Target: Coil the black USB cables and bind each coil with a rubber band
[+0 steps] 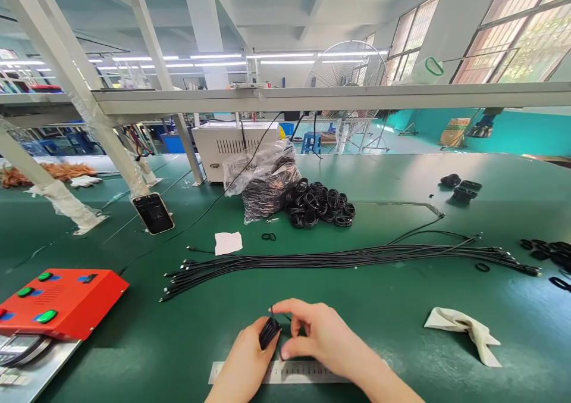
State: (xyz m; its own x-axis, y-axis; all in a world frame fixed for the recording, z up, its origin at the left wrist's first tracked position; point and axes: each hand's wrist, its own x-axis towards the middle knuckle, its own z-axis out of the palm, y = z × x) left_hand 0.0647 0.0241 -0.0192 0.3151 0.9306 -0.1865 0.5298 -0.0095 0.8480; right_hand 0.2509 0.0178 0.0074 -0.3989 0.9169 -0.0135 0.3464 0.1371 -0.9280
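Observation:
At the front of the table my left hand [247, 355] is closed around a small coiled bundle of black cable [269, 333], gripped between thumb and fingers. My right hand [319, 334] is right beside it, its index finger reaching over the bundle's top and the other fingers curled. A thin black strand [272, 311] runs from the bundle to that index fingertip; whether it is a cable end or a band I cannot tell. Under both hands lies a white ruler [312, 371]. Long straight black cables [303, 261] stretch across the table beyond them.
A heap of coiled black cables [319, 203] lies beside a plastic bag [267, 183]. To the left are a red box with green buttons [66, 302] and a phone [153, 214]. A pale cloth [466, 328] lies right. Shelf posts [120, 159] rise at left.

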